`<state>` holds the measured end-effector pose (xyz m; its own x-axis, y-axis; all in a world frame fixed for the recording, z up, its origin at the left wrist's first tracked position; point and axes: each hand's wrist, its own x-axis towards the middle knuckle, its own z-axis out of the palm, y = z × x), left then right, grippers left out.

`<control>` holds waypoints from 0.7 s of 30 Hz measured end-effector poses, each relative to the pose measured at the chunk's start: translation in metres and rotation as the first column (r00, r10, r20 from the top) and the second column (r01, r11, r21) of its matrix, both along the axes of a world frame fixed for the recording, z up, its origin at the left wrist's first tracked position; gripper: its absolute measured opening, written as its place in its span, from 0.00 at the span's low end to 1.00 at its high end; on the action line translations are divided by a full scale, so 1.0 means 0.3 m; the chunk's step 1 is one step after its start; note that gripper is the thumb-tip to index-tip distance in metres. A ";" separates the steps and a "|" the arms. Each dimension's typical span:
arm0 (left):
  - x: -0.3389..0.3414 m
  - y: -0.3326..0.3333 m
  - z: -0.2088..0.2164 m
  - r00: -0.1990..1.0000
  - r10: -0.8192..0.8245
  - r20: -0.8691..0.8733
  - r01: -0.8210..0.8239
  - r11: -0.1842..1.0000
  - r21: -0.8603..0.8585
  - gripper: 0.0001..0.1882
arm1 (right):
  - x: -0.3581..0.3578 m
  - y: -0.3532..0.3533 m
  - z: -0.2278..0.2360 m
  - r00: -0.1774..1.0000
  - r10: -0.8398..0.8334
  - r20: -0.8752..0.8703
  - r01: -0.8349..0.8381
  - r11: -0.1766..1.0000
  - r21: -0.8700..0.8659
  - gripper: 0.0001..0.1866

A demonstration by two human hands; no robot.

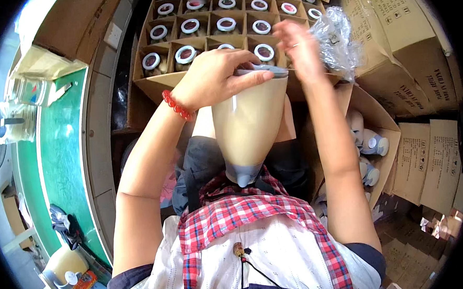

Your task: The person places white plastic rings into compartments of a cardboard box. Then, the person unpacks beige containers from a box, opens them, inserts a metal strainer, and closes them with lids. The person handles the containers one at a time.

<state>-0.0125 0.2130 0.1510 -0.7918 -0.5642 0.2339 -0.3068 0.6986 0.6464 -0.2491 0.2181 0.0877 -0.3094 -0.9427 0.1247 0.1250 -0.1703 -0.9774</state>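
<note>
My left hand (225, 74), with a red bead bracelet at its wrist, is closed on the wide upper end of a cream-coloured glass flask liner (248, 117). The liner tapers down to a grey end with a small pointed tip, above my lap. My right hand (298, 47) is raised apart from the liner, slightly blurred, its fingers loosely apart with nothing seen in them. Beyond both hands stands a carton (170, 80) divided by cardboard, with pale round-rimmed flask liners (190, 26) in its compartments.
Crumpled clear plastic (338, 42) lies at the carton's right corner. An open box (385, 136) at my right holds several more liners. Cardboard boxes (393, 42) crowd the right side. On the left, a green table (59, 153) bears glass jars (18, 121) and a dark glove (63, 224).
</note>
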 end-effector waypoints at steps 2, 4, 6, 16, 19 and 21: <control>0.021 -0.035 -0.016 0.998 0.020 -0.063 -0.021 1.000 -0.013 0.21 | 0.054 0.108 0.235 0.972 0.170 0.165 -0.143 0.976 -0.162 0.09; 0.014 -0.033 -0.034 0.994 0.049 -0.097 -0.050 0.999 -0.008 0.21 | 0.126 0.293 0.339 0.835 0.549 0.044 -0.495 0.783 -0.378 0.10; -0.020 -0.040 -0.013 0.999 0.048 -0.019 -0.047 0.997 0.053 0.23 | 0.214 0.422 0.414 0.576 0.781 -0.241 -0.791 0.457 -0.408 0.09; -0.033 -0.028 -0.042 0.993 0.087 -0.077 -0.087 0.996 0.002 0.22 | 0.338 0.631 0.404 0.260 0.509 -0.821 -0.964 0.188 -0.189 0.11; -0.041 -0.034 -0.001 0.998 -0.007 -0.056 0.014 0.992 0.129 0.19 | 0.275 0.639 0.461 0.492 0.086 -0.866 -0.820 0.381 -0.427 0.15; 0.001 -0.050 -0.006 0.988 -0.103 -0.111 0.127 0.963 0.236 0.17 | 0.227 0.649 0.503 0.487 -0.255 -0.836 -0.691 0.473 -0.547 0.14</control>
<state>-0.0123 0.1981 0.1491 -0.8351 -0.5196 0.1808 -0.1610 0.5449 0.8229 -0.1809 0.4129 0.2386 0.5675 -0.2619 0.7806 -0.3441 -0.9367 -0.0641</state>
